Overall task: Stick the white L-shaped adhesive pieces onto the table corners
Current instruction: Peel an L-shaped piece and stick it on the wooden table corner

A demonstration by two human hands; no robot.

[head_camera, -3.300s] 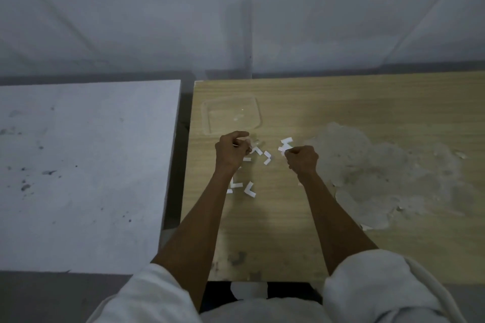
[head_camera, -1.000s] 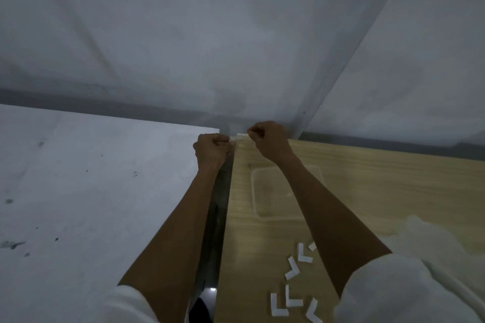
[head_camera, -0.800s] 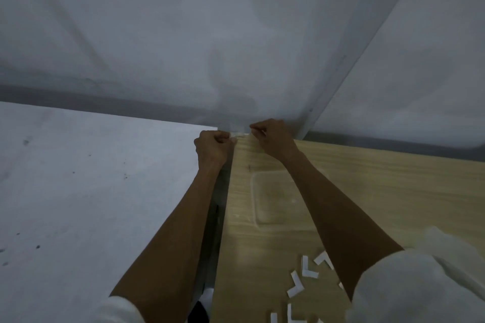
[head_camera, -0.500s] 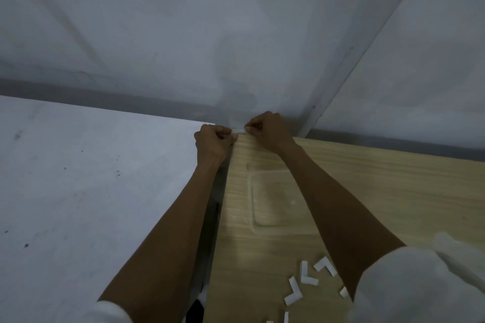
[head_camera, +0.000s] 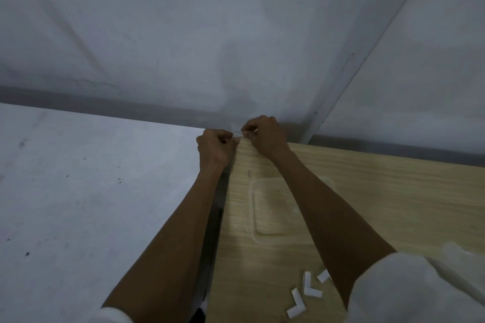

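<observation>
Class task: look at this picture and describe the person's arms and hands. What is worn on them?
The left hand and right hand are bare: no gloves, no watch or band on either wrist. The forearms are uncovered. A white left sleeve and a loose white right sleeve begin only near the elbows.

At centre frame, the pinching fingers of the left hand (head_camera: 215, 148) and right hand (head_camera: 262, 136) hide nearly all of the L-shaped piece (head_camera: 237, 134) and the wooden table's (head_camera: 393, 191) corner. The right forearm (head_camera: 328, 207) covers part of the clear tray (head_camera: 273, 215) and, at lower right, of one loose piece (head_camera: 323, 276).
</observation>
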